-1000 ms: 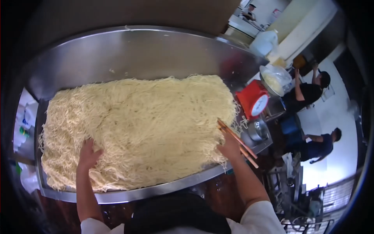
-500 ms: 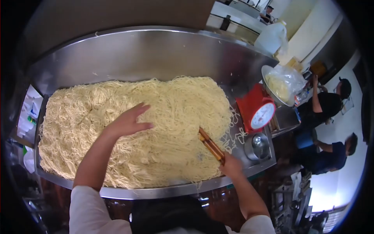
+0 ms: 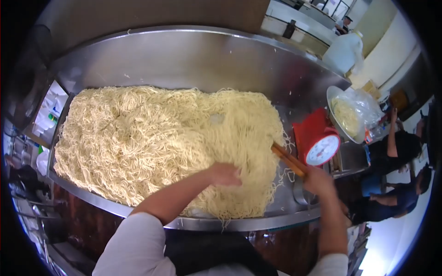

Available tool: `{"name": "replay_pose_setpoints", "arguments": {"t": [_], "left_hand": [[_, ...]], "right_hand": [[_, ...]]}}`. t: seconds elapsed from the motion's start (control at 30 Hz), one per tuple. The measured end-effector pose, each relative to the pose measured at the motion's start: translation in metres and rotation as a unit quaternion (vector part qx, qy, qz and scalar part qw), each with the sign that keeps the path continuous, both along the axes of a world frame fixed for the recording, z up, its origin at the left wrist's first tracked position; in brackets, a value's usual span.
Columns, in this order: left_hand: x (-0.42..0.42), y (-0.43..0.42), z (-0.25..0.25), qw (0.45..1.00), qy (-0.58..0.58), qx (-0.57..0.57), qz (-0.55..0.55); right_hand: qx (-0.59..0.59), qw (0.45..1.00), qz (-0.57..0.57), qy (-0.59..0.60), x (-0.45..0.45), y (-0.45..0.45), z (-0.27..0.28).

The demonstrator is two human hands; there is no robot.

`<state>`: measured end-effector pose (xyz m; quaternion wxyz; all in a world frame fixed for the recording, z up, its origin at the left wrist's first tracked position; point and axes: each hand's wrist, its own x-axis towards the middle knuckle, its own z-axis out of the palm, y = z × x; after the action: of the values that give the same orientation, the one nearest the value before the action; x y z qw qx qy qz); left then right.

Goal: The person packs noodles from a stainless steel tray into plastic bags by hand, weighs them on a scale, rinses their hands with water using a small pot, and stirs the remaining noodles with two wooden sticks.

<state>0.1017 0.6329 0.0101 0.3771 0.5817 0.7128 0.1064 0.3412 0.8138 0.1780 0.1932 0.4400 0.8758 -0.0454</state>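
Observation:
A thick bed of pale noodles (image 3: 133, 142) fills much of a stainless steel trough (image 3: 193, 50). Over the front right part of the noodles is my left hand (image 3: 224, 175), its fingers stretched to the right and slightly smeared by motion; nothing shows in it. My right hand (image 3: 318, 180) is closed round a pair of long wooden chopsticks (image 3: 290, 158). Their tips point left and reach the right edge of the noodles. Partly hidden behind my right hand, a round metal bowl (image 3: 301, 194) sits at the trough's right end.
Beside the noodles stands a red dial scale (image 3: 322, 149), its pan (image 3: 332, 94) holding noodles and a plastic bag (image 3: 363, 108). A large translucent jug (image 3: 343, 51) is behind. Two people in dark clothes (image 3: 400, 145) are at the right, and another person (image 3: 343, 25) is far back.
My left hand has moved right and towards the front edge. My right hand and the chopsticks have shifted right and slightly up. A small bare patch now shows among the noodles near the back.

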Motion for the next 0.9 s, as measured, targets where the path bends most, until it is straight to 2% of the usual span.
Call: {"name": "replay_pose_setpoints", "arguments": {"t": [0.07,0.13,0.17,0.2,0.27,0.37,0.4,0.47,0.53,0.63,0.73,0.77,0.8,0.83,0.87,0.9], "left_hand": [[0.004,-0.034,-0.010,0.984,0.139,0.113,0.014],[-0.063,-0.061,-0.005,0.983,0.147,0.047,0.100],[-0.098,-0.061,0.025,0.968,0.140,-0.158,0.137],[-0.118,-0.086,0.013,0.932,0.230,-0.079,0.269],[-0.168,-0.100,-0.026,0.876,0.387,-0.014,0.288],[-0.151,-0.064,0.021,0.932,0.193,-0.101,0.289],[-0.133,-0.044,0.011,0.942,0.216,-0.113,0.231],[-0.085,-0.008,0.003,0.965,0.126,-0.098,0.207],[-0.039,0.008,0.006,0.981,0.103,0.002,0.167],[-0.007,0.006,0.009,0.992,-0.002,0.014,0.125],[-0.038,-0.030,-0.036,0.978,0.071,0.078,0.177],[-0.072,-0.052,-0.010,0.980,0.058,0.009,0.188],[-0.104,-0.077,-0.038,0.960,0.105,0.093,0.241],[-0.131,-0.092,-0.021,0.959,0.143,0.052,0.239],[-0.154,-0.104,0.017,0.942,0.213,-0.055,0.253],[-0.154,-0.109,0.026,0.941,0.187,-0.059,0.274]], "right_hand": [[-0.022,0.997,0.063,0.039,-0.054,0.002,-0.043],[-0.070,0.990,0.118,0.034,-0.083,-0.031,-0.048],[-0.094,0.986,0.139,0.022,-0.083,-0.047,-0.035],[-0.122,0.980,0.158,0.013,-0.070,-0.051,-0.027],[-0.160,0.972,0.171,0.018,-0.031,-0.046,-0.003],[-0.162,0.975,0.118,0.098,0.021,-0.011,0.045],[-0.109,0.986,0.057,0.112,0.027,0.000,0.051],[-0.021,0.995,0.049,0.081,0.013,0.019,0.057],[0.045,0.997,0.048,0.028,-0.033,0.036,0.041],[0.066,0.994,0.078,0.043,-0.127,0.054,-0.037],[0.020,0.991,0.089,0.097,-0.169,0.029,-0.076],[-0.010,0.992,0.093,0.087,-0.160,0.020,-0.078],[-0.038,0.992,0.093,0.080,-0.142,0.012,-0.076],[-0.065,0.991,0.089,0.076,-0.120,0.005,-0.071],[-0.088,0.985,0.077,0.128,-0.069,0.003,-0.062],[-0.115,0.974,0.075,0.181,-0.019,0.004,-0.060]]}}
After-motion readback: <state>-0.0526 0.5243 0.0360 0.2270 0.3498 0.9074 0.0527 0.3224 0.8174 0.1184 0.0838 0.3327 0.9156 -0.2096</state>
